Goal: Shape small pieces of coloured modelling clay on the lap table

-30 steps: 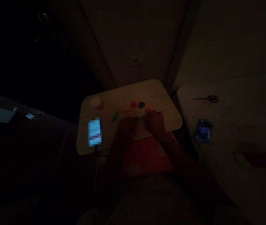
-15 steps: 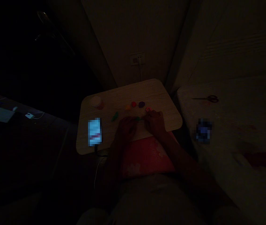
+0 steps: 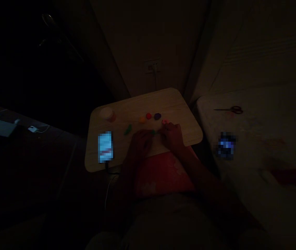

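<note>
In the dim light, a small green lump of what looks like modelling clay (image 3: 153, 132) sits between my two hands at the table's near side. My left hand (image 3: 141, 140) is closed, its fingertips against the lump's left end. Against the other end are the bent fingers of my right hand (image 3: 172, 135). Just beyond my right fingers lies a pink piece (image 3: 165, 122). A purple lump (image 3: 157, 116), a red lump (image 3: 148, 116) and an orange lump (image 3: 142, 119) lie farther back. Left of my left hand rests another green piece (image 3: 128, 130).
The small wooden table (image 3: 127, 104) also bears a tub with a pale lid (image 3: 107, 114) and a lit phone (image 3: 105, 147) with a cable. On the pale surface at right lie scissors (image 3: 231, 109) and a blurred dark-blue item (image 3: 226, 146). A wall socket (image 3: 152, 66) is behind.
My hands stay in almost the same place, with the green lump still between them. The table's things have not moved.
</note>
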Demonstrator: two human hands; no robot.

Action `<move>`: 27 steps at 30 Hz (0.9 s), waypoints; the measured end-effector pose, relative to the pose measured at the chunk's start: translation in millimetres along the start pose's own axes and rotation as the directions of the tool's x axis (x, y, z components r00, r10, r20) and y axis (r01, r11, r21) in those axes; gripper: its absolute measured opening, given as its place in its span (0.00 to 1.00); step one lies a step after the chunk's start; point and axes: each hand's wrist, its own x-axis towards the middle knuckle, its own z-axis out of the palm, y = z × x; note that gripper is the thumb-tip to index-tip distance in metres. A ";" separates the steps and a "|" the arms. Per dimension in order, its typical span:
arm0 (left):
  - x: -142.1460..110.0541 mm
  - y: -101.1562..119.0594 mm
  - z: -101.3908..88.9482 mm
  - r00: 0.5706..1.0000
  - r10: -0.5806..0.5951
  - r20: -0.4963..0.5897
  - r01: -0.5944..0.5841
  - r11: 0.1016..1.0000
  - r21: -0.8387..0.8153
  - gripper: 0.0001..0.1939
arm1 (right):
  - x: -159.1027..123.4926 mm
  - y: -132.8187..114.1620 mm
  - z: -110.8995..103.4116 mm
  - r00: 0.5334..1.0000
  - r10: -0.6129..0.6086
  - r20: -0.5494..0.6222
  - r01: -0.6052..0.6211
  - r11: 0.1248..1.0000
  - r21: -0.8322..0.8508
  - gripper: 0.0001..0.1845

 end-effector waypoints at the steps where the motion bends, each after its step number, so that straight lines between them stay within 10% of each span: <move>1: -0.1 0.0 0.1 1.000 -0.002 -0.002 0.002 1.000 0.003 0.19 | 0.2 -0.1 0.1 1.000 0.004 0.002 -0.004 1.000 -0.001 0.13; 27: -2.6 -3.7 2.7 1.000 -0.001 0.016 0.001 1.000 0.002 0.18 | 0.6 -0.3 -1.2 1.000 -0.009 -0.008 0.009 1.000 -0.002 0.13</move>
